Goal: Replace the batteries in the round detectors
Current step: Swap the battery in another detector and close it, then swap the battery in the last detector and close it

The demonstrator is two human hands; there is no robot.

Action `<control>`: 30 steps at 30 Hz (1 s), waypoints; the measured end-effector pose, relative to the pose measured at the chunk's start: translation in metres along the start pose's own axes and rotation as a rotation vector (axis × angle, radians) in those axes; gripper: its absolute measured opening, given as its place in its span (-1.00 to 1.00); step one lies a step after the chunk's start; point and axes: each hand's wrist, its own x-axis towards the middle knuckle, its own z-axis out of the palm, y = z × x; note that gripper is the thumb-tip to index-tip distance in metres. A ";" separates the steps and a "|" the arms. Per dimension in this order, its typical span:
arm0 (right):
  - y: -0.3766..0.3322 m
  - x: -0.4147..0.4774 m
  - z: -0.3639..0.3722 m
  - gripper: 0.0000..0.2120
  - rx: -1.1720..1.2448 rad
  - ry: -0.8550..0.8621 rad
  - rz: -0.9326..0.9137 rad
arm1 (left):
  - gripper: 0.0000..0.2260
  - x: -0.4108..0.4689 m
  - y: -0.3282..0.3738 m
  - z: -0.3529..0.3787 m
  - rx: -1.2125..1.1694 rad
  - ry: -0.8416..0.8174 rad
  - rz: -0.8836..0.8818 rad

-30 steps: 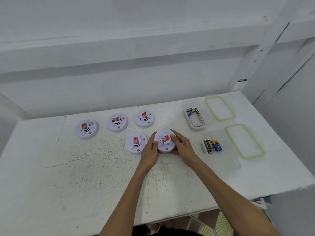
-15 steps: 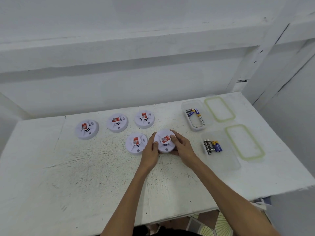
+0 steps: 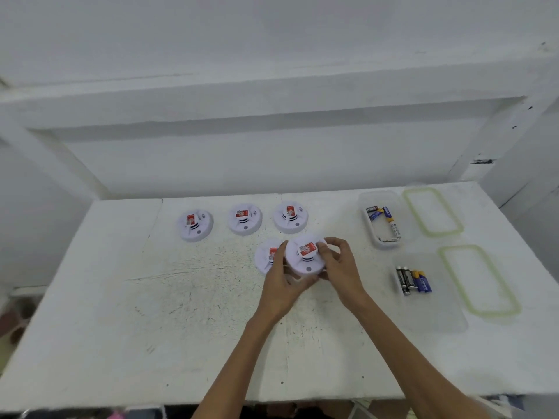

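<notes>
Round, smooth white plastic detector [image 3: 302,263]

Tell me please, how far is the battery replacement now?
Done: nothing visible; no detector looks opened. In hand: the left hand and right hand grip one round detector. Left: that one and the four other detectors lying closed on the table; batteries lie in the far container and the near container.

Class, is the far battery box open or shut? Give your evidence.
Open. The box has no lid on it; a green-rimmed lid lies flat beside it, and loose batteries show inside.
</notes>
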 end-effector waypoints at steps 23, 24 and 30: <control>0.020 -0.021 0.195 -0.79 -0.610 -0.264 -0.182 | -0.10 -0.003 -0.073 -0.195 0.654 0.311 -0.047; 0.021 -0.021 0.195 -0.82 -0.621 -0.257 -0.180 | -0.11 -0.002 -0.076 -0.194 0.682 0.307 -0.057; 0.016 -0.031 0.175 -0.73 -0.703 -0.254 -0.371 | -0.13 0.001 -0.085 -0.187 0.746 0.354 -0.089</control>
